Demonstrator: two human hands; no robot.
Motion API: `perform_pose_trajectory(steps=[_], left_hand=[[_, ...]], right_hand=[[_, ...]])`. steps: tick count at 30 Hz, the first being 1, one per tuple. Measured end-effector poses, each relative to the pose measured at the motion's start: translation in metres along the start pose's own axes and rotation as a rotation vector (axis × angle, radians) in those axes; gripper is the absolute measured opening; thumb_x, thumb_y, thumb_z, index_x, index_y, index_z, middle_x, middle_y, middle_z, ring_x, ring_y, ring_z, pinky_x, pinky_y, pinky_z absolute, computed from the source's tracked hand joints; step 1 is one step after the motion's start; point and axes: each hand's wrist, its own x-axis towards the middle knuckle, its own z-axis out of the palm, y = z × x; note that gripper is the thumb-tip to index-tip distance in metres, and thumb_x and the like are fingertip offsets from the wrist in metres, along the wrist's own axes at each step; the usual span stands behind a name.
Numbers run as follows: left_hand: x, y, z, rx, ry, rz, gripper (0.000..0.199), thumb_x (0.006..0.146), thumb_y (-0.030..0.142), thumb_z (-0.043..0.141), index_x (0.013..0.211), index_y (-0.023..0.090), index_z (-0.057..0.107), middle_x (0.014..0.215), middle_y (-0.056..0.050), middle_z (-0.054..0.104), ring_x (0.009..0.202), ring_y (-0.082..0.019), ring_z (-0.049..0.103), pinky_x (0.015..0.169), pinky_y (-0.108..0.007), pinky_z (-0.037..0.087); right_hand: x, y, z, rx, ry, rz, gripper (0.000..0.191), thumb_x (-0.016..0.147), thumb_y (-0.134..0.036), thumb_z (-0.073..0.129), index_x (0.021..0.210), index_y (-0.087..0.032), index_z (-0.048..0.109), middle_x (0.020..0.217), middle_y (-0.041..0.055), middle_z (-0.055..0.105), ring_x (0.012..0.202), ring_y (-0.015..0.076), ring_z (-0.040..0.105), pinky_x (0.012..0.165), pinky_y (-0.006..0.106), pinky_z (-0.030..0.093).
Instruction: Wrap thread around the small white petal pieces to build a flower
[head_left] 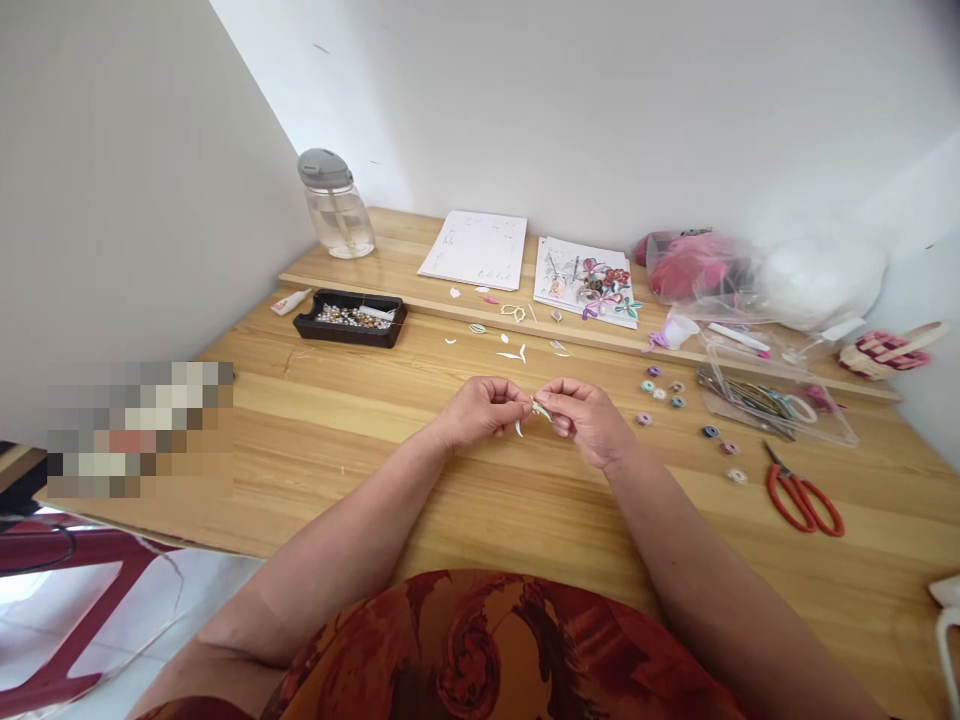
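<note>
Near the middle of the wooden table [420,430], a small white and pale green piece [541,410] is held between my two hands. My left hand [486,410] pinches its left side, with a thin white curved tip hanging just below the fingers. On the other side, my right hand [589,415] has thumb and fingertips closed on the same piece. The fingertips are close together, almost touching. Beyond my hands lie small white leaf-like pieces [523,353], a green-edged leaf shape [478,329] and a cream outline piece [514,313].
A black tray of beads [349,318] and a glue tube [291,302] lie left; a water bottle [337,205] stands behind. Papers [476,250] rest on the raised ledge. At right are several thread bobbins [710,432], red-handled scissors [804,500], a plastic box of tools [750,400] and a basket [885,354].
</note>
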Motion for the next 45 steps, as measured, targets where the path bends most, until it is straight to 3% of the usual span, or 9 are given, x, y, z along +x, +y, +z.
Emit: perform_pose_trajectory(steps=[4,7,13,23,29,36,41,45], left_hand=[[0.001,0.000,-0.002,-0.071,-0.006,-0.001,0.028,0.068,0.037,0.075,0.077,0.013,0.065,0.068,-0.002,0.064,0.052,-0.006,0.049,0.046,-0.019,0.036],[0.002,-0.002,-0.002,-0.133,0.059,0.023,0.029,0.067,0.038,0.077,0.075,0.013,0.065,0.069,-0.002,0.064,0.052,-0.006,0.049,0.046,-0.019,0.035],[0.007,-0.006,-0.001,-0.158,0.247,0.086,0.029,0.068,0.039,0.076,0.074,0.014,0.062,0.064,0.000,0.062,0.051,-0.006,0.046,0.046,-0.019,0.035],[0.007,-0.005,0.002,0.007,0.382,0.137,0.026,0.069,0.038,0.072,0.075,0.014,0.063,0.061,0.002,0.059,0.049,-0.006,0.044,0.049,-0.020,0.035],[0.007,-0.007,0.004,0.053,0.367,0.157,0.022,0.070,0.035,0.070,0.073,0.015,0.063,0.061,0.002,0.058,0.051,-0.007,0.045,0.050,-0.020,0.035],[0.006,-0.008,0.002,0.175,0.253,0.130,0.018,0.071,0.031,0.069,0.073,0.015,0.063,0.063,0.001,0.061,0.052,-0.007,0.047,0.050,-0.020,0.036],[0.002,-0.003,0.003,0.151,0.152,0.070,0.021,0.072,0.033,0.069,0.077,0.014,0.064,0.066,-0.001,0.063,0.051,-0.008,0.049,0.047,-0.020,0.035],[0.000,0.000,0.003,0.053,0.074,0.007,0.022,0.071,0.034,0.070,0.077,0.013,0.064,0.066,-0.002,0.063,0.051,-0.008,0.049,0.047,-0.020,0.036]], right_hand=[[0.003,0.005,-0.002,0.109,-0.023,0.109,0.031,0.060,-0.037,0.083,0.071,-0.017,0.062,0.056,-0.0051,0.053,0.041,0.0047,0.038,0.040,0.020,0.026],[0.003,0.009,0.002,0.118,-0.001,0.112,0.033,0.058,-0.037,0.084,0.074,-0.017,0.063,0.060,-0.0027,0.060,0.042,0.0050,0.042,0.040,0.019,0.030],[-0.003,0.018,0.021,0.013,0.037,-0.002,0.031,0.065,-0.042,0.081,0.072,-0.017,0.064,0.065,0.0006,0.065,0.048,0.0080,0.051,0.044,0.020,0.040],[-0.009,0.019,0.023,-0.318,0.101,-0.169,0.026,0.077,-0.044,0.069,0.082,-0.019,0.068,0.066,0.0025,0.067,0.053,0.0128,0.058,0.053,0.026,0.048],[-0.014,0.015,0.026,-0.516,0.142,-0.346,0.019,0.080,-0.038,0.064,0.080,-0.020,0.070,0.066,0.0029,0.066,0.055,0.0150,0.056,0.052,0.026,0.042],[-0.015,0.004,0.016,-0.646,0.191,-0.477,0.016,0.083,-0.034,0.062,0.077,-0.020,0.066,0.063,0.0007,0.061,0.054,0.0124,0.048,0.052,0.026,0.038],[-0.009,-0.001,0.004,-0.580,0.151,-0.473,0.017,0.083,-0.036,0.063,0.078,-0.020,0.069,0.069,0.0015,0.065,0.061,0.0137,0.054,0.058,0.027,0.042],[-0.001,0.001,-0.003,-0.439,0.073,-0.370,0.021,0.078,-0.040,0.069,0.075,-0.019,0.069,0.065,0.0004,0.063,0.055,0.0112,0.050,0.054,0.026,0.040]])
